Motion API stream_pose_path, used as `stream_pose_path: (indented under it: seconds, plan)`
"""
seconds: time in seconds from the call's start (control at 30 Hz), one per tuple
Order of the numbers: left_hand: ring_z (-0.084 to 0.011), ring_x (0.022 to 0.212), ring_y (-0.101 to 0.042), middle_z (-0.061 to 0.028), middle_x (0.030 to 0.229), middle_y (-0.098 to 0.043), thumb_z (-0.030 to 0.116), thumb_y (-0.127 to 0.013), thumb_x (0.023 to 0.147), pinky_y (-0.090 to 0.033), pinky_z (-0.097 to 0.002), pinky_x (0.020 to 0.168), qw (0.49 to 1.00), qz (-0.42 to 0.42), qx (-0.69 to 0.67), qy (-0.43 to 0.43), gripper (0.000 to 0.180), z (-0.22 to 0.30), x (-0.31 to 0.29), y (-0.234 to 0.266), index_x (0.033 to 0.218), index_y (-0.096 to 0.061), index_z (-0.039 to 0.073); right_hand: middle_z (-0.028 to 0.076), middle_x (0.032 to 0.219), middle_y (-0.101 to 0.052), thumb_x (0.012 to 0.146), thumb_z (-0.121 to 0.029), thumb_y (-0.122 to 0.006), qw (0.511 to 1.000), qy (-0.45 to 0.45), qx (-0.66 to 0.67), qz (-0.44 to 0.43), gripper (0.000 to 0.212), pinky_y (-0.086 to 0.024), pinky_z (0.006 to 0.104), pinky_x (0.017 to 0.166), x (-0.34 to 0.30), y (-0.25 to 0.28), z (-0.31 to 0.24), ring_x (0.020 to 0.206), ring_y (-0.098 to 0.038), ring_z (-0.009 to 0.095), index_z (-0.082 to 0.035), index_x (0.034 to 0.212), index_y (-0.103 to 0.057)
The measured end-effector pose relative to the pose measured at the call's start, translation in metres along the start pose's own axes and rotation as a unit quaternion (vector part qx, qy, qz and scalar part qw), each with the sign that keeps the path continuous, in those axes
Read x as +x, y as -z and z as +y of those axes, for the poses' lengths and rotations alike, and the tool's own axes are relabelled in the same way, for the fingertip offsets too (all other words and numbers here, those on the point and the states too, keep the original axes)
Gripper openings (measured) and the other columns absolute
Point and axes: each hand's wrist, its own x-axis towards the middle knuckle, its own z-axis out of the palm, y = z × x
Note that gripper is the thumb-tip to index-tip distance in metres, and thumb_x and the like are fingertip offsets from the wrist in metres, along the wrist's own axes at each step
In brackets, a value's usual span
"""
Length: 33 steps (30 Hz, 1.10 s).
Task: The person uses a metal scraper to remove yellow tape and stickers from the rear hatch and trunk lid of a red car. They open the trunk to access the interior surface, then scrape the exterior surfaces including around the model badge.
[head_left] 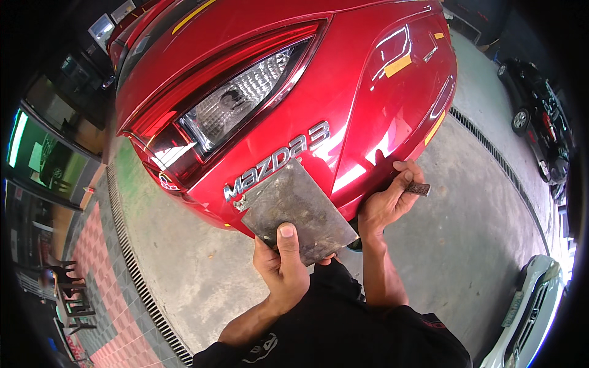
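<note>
My left hand (pixel 283 267) grips a flat, square, worn grey plate (pixel 300 205), thumb on top and fingers beneath. The plate's upper edge lies close under a chrome letter badge (pixel 277 161) on a glossy red car (pixel 362 92) and hides part of the bodywork. Whether the plate touches the paint, I cannot tell. Out to the right, beside the car's lower corner, my right hand (pixel 388 205) is closed on a small dark brown, rough-looking strip (pixel 418 189), which sticks out past the fingers. Above the badge sits a tail light (pixel 236 98).
Yellow tape pieces (pixel 399 65) are stuck on the red bodywork. Drain grates (pixel 126 245) cross the concrete floor (pixel 184 264) on both sides. A dark car (pixel 537 110) stands at the far right, a white car (pixel 531 313) at lower right. Dark wooden furniture (pixel 73 297) is at lower left.
</note>
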Motion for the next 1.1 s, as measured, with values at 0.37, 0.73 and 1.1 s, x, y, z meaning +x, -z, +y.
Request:
stream_pose_path:
  seconds: [0.37, 0.73, 1.1]
  plan:
    - [-0.0249, 0.059, -0.069, -0.0177, 0.094, -0.071, 0.033, -0.059, 0.117, -0.052, -0.0391, 0.042, 1.000, 0.013, 0.011, 0.024, 0.037, -0.002, 0.004, -0.012, 0.128, -0.051, -0.001, 0.006, 0.110, -0.064, 0.122, -0.015, -0.044, 1.000, 0.018, 0.019, 0.012, 0.021, -0.042, 0.0316, 0.093, 0.000, 0.001, 0.007, 0.101, -0.053, 0.013, -0.004, 0.122, -0.061]
    - [-0.0237, 0.063, -0.075, -0.0199, 0.090, -0.075, 0.034, -0.055, 0.118, -0.059, -0.0334, 0.048, 0.999, 0.020, -0.004, 0.034, 0.042, 0.001, 0.007, -0.016, 0.124, -0.053, -0.007, 0.007, 0.109, -0.065, 0.122, -0.018, -0.046, 0.999, 0.030, 0.019, 0.019, 0.021, -0.042, 0.0321, 0.095, 0.003, -0.004, -0.001, 0.101, -0.054, 0.013, -0.003, 0.122, -0.061]
    - [-0.0302, 0.064, -0.073, -0.0216, 0.101, -0.070, 0.034, -0.058, 0.116, -0.059, -0.0427, 0.046, 0.999, -0.002, -0.018, 0.033, 0.041, -0.005, -0.016, 0.016, 0.136, -0.045, 0.001, 0.007, 0.110, -0.062, 0.122, -0.016, -0.042, 0.999, 0.029, -0.017, -0.018, 0.024, -0.042, 0.0327, 0.096, 0.007, -0.005, -0.010, 0.104, -0.052, 0.014, -0.002, 0.125, -0.061]
